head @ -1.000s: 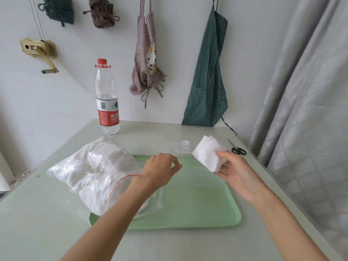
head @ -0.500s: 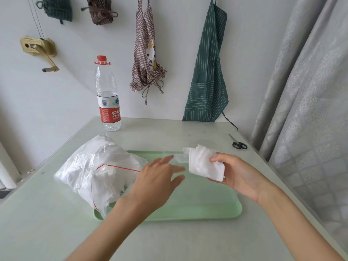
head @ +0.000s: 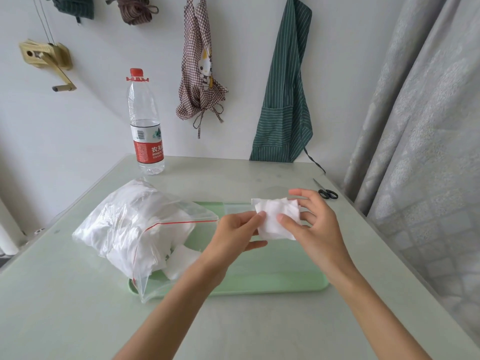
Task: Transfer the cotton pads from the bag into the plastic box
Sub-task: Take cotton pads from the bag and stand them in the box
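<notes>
A clear zip bag (head: 135,229) with a red seal line lies on the left, stuffed with white cotton pads; a few pads (head: 181,261) spill out at its mouth onto the green tray (head: 272,284). Above the tray both hands hold a small stack of white cotton pads (head: 276,219). My right hand (head: 311,224) pinches the stack between thumb and fingers. My left hand (head: 236,233) grips its left edge with the fingertips. A clear plastic box (head: 237,207) sits at the tray's far edge, mostly hidden behind the pads and hard to make out.
A water bottle (head: 146,126) stands at the table's far left. Black scissors (head: 327,193) lie at the far right near the grey curtain (head: 420,126). Aprons (head: 283,87) hang on the wall behind. The table's right edge runs close to the curtain.
My left hand has left the bag and moved right to take hold of the pad stack. My right hand has turned the stack and kept it above the tray's far part.
</notes>
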### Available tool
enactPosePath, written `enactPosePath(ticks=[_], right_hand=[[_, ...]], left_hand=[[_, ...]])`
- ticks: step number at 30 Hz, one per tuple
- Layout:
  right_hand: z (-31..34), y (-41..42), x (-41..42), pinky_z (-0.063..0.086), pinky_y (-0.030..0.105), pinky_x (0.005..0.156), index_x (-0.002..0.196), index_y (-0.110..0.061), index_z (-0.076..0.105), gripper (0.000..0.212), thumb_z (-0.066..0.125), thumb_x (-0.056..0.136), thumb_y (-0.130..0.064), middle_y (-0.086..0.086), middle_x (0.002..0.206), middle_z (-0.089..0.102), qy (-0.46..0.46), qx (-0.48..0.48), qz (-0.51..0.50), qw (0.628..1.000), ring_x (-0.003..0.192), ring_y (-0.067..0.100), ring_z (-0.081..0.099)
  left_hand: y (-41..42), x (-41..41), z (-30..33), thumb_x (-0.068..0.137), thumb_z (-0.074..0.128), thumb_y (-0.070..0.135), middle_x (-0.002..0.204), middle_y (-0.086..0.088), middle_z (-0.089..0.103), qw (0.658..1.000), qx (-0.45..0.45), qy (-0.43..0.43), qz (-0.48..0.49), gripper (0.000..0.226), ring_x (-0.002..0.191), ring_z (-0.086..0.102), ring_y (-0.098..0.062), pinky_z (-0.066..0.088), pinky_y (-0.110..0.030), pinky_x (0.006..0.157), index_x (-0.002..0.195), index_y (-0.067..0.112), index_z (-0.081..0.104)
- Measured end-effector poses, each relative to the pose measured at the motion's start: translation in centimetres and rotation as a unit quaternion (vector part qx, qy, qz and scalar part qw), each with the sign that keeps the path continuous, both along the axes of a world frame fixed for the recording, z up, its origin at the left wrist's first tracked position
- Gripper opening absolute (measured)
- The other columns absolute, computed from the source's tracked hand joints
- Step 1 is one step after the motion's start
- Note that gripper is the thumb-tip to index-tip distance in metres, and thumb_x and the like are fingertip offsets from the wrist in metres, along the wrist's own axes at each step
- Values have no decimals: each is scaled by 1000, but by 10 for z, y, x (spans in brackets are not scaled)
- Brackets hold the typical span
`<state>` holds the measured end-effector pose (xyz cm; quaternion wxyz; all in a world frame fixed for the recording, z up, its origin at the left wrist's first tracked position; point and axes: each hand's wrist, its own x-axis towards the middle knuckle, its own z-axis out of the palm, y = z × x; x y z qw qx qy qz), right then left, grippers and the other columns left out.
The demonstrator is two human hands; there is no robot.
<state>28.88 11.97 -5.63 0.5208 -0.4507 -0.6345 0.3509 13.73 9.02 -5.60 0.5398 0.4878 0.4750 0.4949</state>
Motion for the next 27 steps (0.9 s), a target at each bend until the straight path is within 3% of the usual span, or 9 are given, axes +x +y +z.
enactPosePath(ticks=[7, 11, 15, 18, 21, 24, 26, 27], right_hand=[[-2, -5, 1, 50, 15, 65, 92, -41, 65, 27, 76, 77, -22, -13, 106, 61, -70, 64, -1, 996, 95, 4, 62], [-1, -8, 1, 41, 7, 76, 90, -36, 72, 15, 73, 81, -23, -20, 113, 56, -165, 196, -98, 962, 95, -1, 57], [1, -4, 5, 29, 7, 94, 88, -31, 73, 10, 67, 81, -26, -15, 116, 54, -223, 247, -58, 941, 111, 3, 47], [8, 1, 8, 20, 2, 96, 88, -33, 71, 8, 71, 82, -27, -16, 119, 50, -248, 209, -3, 946, 118, -4, 37], [16, 7, 1, 30, 7, 93, 99, -35, 67, 21, 72, 81, -25, -14, 115, 51, -222, 161, 5, 962, 110, -1, 45], [23, 14, -10, 44, 21, 89, 128, -29, 49, 53, 72, 81, -29, -9, 116, 51, -127, -12, 5, 992, 105, 6, 53], [24, 19, -16, 47, 29, 93, 133, -25, 43, 58, 70, 83, -28, -6, 120, 55, -57, -145, 40, 987, 105, 12, 59], [22, 23, -19, 48, 32, 95, 133, -22, 44, 55, 69, 84, -24, -3, 120, 59, -45, -167, 49, 984, 103, 14, 61]], left_hand=[[0, -4, -2, 97, 49, 20, 93, -7, 75, 996, -24, -80, -2, 26, 86, 70, -12, 56, -20, 77, 95, 7, 72], [1, -3, 2, 95, 50, 14, 87, -7, 74, 989, -56, -134, -11, 22, 79, 71, -13, 57, -22, 75, 91, 3, 69], [1, -5, 5, 96, 49, 15, 91, -7, 74, 995, -59, -78, -3, 23, 79, 71, -12, 57, -21, 73, 92, 7, 70], [3, -8, 9, 96, 50, 26, 91, -4, 75, 998, -59, -38, 2, 25, 79, 71, -10, 58, -25, 72, 88, 14, 71], [4, -8, 12, 94, 53, 33, 90, 1, 74, 999, -34, -23, -6, 25, 82, 70, -8, 57, -29, 77, 89, 17, 72], [8, -9, 9, 94, 54, 16, 88, -2, 70, 999, 16, -17, 35, 18, 79, 64, -8, 57, -25, 80, 91, 14, 72], [14, -10, 6, 95, 52, 13, 85, -2, 69, 997, 29, -15, 68, 19, 80, 63, -10, 56, -22, 80, 91, 15, 71], [18, -10, 6, 95, 52, 13, 83, -1, 69, 997, 34, -5, 74, 19, 79, 63, -9, 56, -21, 80, 91, 15, 71]])
